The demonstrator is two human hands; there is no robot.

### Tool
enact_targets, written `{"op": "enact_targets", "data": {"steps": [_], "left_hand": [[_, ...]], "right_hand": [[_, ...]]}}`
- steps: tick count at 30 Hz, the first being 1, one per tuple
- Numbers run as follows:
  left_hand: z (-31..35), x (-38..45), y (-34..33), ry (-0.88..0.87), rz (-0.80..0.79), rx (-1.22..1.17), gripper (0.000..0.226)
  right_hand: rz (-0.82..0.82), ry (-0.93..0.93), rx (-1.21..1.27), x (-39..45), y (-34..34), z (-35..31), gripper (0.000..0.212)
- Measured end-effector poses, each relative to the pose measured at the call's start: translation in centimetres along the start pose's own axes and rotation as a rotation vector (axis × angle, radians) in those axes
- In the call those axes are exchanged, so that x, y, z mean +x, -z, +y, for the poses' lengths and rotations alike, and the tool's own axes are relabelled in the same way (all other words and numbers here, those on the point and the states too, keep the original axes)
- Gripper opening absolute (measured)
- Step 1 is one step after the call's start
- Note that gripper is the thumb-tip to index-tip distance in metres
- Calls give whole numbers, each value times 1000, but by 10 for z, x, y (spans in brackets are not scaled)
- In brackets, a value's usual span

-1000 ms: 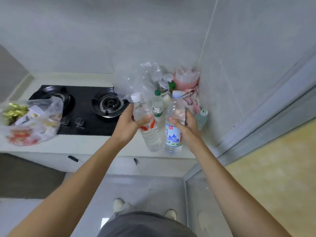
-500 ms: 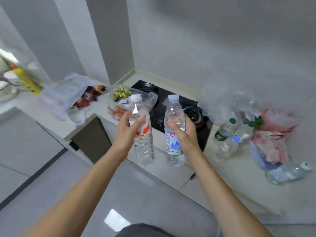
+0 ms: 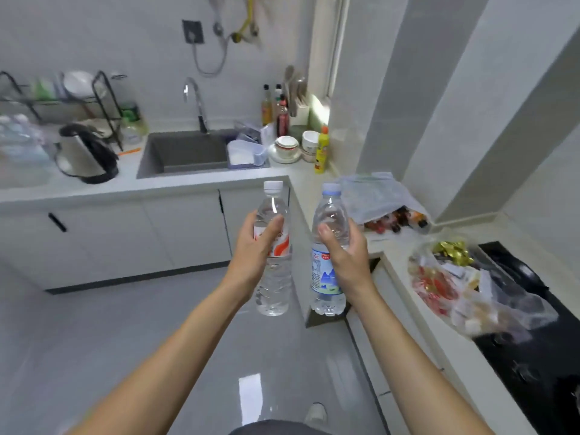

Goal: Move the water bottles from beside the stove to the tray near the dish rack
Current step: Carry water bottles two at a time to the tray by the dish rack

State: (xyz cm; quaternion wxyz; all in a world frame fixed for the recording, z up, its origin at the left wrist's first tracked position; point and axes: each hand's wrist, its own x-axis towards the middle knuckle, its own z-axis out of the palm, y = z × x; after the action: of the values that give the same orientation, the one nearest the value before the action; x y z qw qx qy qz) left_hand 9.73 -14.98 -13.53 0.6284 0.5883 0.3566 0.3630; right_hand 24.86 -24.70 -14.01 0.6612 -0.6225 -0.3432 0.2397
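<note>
My left hand [image 3: 254, 249] grips a clear water bottle with a red-and-white label [image 3: 272, 277] and a white cap. My right hand [image 3: 343, 249] grips a second water bottle with a blue label [image 3: 326, 287] and a pale blue cap. Both bottles are upright, held side by side in the air over the grey floor. The black dish rack [image 3: 72, 98] stands on the far counter at the upper left, with several packed water bottles [image 3: 18, 139] blurred at the left edge beside it. The black stove [image 3: 533, 356] lies at the lower right.
A kettle [image 3: 86, 155] stands left of the grey sink [image 3: 185, 152]. Bowls, sauce bottles and a yellow bottle [image 3: 322, 150] crowd the corner. Plastic bags of food [image 3: 464, 284] lie on the right counter by the stove. The L-shaped counter's corner [image 3: 287, 178] is just beyond the bottles.
My view has swung left from the stove corner to the sink and dish rack. Both hands keep their bottles, now carried away from the counter over the floor.
</note>
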Motion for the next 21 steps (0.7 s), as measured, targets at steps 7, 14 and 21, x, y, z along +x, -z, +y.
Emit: {"op": "enact_targets", "data": {"steps": [7,14,21], "left_hand": [[-5,57,134,74,391,29,37],[6,119,231,78,698,-12,24],[17,146,317,62,1033,-43,20]], "right_hand": [[-426,-6,60,81,-174,25,26],[-693,-32,112,168,-313,46,36],[-947,-53,158,213,-437,44,21]]}}
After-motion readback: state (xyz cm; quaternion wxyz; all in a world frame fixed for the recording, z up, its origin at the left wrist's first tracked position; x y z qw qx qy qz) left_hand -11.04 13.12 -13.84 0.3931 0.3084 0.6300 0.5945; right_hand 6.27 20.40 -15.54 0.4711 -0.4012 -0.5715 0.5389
